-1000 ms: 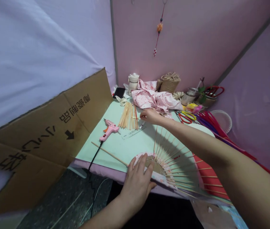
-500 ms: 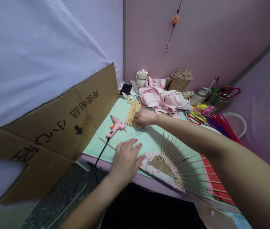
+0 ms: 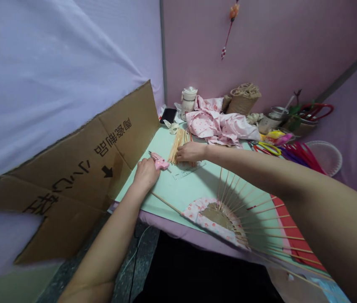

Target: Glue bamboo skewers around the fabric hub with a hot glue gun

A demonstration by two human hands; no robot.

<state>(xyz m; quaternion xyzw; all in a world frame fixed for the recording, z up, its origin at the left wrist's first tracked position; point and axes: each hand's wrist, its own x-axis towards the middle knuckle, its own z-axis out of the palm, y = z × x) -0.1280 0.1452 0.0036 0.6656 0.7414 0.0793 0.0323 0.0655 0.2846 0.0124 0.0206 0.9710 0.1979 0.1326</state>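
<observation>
My left hand [image 3: 147, 173] is closed around the handle of a pink hot glue gun [image 3: 159, 163], which lies on the pale green table sheet with its nozzle toward the cardboard. Thin wooden sticks [image 3: 175, 147] lie in a loose bundle farther back. Over their right side, my right hand [image 3: 191, 152] has its fingers bent together on them; how many it grips is hidden. Nearer my body rests a half-round piece with a floral cloth rim [image 3: 194, 207] and a brown middle [image 3: 216, 216]. Sticks fan out from it to the right, partly under my right forearm.
A cardboard panel [image 3: 102, 147] stands along the left edge. Behind the sticks are a white bottle [image 3: 189, 103], crumpled pink cloth [image 3: 210, 122] and a twine-wrapped pot [image 3: 244, 101]. Yellow-handled scissors [image 3: 269, 148] and a white basket [image 3: 326, 158] sit at the right.
My left hand has moved forward and left from above the table's near side and closed on the glue gun. My right hand stays at the stick bundle. The view has shifted slightly.
</observation>
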